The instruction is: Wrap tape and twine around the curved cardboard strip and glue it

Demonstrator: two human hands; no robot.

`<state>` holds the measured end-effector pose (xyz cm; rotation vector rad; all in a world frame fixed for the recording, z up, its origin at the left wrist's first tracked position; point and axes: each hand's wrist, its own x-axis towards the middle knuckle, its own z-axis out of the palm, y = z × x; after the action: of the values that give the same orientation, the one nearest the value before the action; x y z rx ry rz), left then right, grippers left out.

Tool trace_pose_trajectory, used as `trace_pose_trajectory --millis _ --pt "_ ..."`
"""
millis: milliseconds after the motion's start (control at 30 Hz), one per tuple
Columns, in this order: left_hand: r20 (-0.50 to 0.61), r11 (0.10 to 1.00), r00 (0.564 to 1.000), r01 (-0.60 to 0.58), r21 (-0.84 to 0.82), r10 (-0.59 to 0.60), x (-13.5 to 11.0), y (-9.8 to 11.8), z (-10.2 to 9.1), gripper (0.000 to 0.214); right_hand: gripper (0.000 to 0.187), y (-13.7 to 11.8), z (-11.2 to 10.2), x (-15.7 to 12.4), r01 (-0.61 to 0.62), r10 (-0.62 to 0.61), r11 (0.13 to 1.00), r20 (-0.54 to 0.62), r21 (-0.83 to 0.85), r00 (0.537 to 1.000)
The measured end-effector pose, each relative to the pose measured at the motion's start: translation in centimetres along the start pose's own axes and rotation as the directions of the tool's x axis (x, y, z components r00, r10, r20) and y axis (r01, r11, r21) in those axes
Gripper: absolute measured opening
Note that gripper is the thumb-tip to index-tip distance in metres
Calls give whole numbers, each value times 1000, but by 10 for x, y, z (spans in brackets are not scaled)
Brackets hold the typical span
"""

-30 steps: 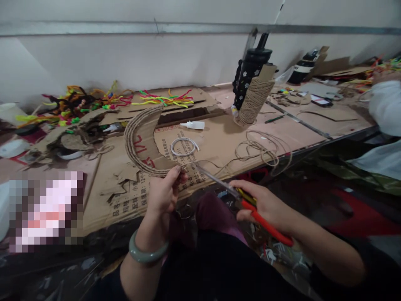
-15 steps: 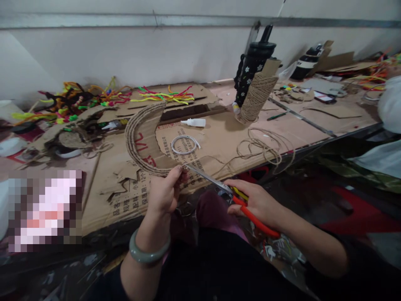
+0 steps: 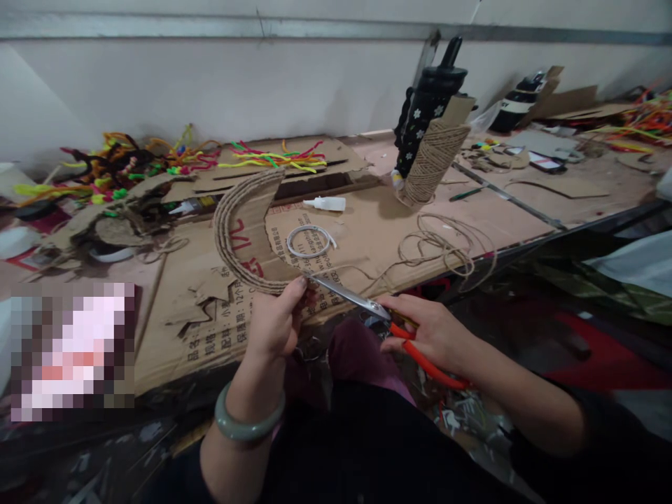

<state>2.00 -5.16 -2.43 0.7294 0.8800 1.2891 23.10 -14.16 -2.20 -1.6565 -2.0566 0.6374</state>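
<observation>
Your left hand (image 3: 283, 315) pinches the lower end of the cardboard crescent (image 3: 249, 248) between thumb and fingers, with a pale green bangle (image 3: 249, 420) round the wrist below. From that hand the crescent sweeps up toward eleven o'clock, rows of twine following its outer curve. At three o'clock your right hand (image 3: 425, 329) has its fingers curled round the orange-red handles of the scissors (image 3: 360, 299) — the blades point to ten o'clock, their tips right beside your left thumb. You cannot tell from here whether the tips touch the twine. Loose loops of twine (image 3: 446, 253) lie between two and three o'clock from your left hand, on the edge of the printed cardboard sheet (image 3: 362, 224). At one o'clock is a white coil (image 3: 309, 241), with a white squeeze bottle (image 3: 328, 204) lying just beyond it. Farther out, at two o'clock, the cone of twine (image 3: 433, 164) leans in front of a black bottle with white flowers (image 3: 423, 115) — bright fuzzy stems (image 3: 278, 159) sit at twelve o'clock
</observation>
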Motion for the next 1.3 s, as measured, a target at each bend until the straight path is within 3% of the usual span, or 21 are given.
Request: trace_pose_trajectory --millis 833,1300 --pt "4 1000 1000 0 -20 0 0 -2 -2 24 43 8 8 1 118 -119 992 -31 -34 992" --pt "-7 999 1000 22 -29 -22 -1 0 -1 26 61 5 13 5 -23 23 1000 -22 -20 1000"
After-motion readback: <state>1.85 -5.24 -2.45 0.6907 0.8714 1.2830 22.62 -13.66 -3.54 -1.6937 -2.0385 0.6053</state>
